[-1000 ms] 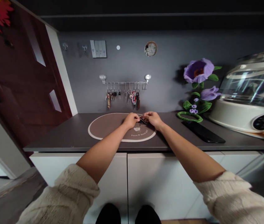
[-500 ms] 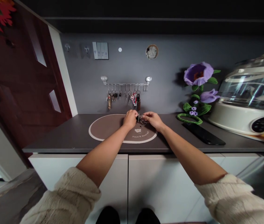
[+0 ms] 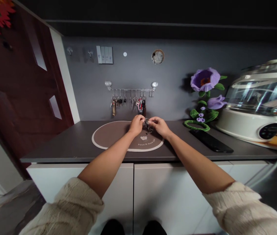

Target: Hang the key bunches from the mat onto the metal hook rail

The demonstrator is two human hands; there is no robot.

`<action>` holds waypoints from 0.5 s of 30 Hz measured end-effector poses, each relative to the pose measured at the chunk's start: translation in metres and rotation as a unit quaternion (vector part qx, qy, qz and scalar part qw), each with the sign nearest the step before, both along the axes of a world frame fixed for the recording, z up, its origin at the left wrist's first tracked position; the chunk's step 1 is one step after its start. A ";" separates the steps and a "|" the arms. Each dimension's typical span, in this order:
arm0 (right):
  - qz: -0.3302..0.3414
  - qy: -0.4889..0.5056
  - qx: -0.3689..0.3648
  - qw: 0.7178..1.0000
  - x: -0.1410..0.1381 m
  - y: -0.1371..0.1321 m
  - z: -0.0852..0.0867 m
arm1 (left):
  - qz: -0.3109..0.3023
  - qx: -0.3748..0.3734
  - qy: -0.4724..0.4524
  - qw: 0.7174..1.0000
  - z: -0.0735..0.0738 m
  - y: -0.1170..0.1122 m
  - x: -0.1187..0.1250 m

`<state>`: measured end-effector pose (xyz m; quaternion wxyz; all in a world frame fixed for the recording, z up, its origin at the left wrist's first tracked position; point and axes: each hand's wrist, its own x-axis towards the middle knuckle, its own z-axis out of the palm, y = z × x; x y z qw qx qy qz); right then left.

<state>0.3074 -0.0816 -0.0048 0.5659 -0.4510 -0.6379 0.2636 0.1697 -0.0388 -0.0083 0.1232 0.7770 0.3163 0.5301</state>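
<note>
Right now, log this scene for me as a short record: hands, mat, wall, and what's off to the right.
Left hand: pinching a small bunch of keys
Right hand: pinching the same bunch
Mat: brown oval mat, pale rim, beneath the hands
Wall: hook rail with hanging keys
Right side: black smartphone, purple fabric flowers, clear-topped white appliance

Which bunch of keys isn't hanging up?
The key bunch between the person's left hand and right hand. The other bunches all hang from the wall rail.
</note>
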 end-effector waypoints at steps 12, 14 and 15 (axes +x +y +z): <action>-0.008 0.004 0.011 1.000 0.000 0.000 0.003 | 0.023 -0.035 0.008 0.999 0.002 -0.004 -0.002; -0.019 0.000 0.023 1.000 0.000 -0.001 0.004 | 0.034 -0.037 0.007 0.999 0.002 -0.003 -0.003; -0.026 -0.007 0.031 0.999 0.000 -0.002 0.005 | 0.037 -0.038 0.008 0.999 0.001 -0.002 -0.003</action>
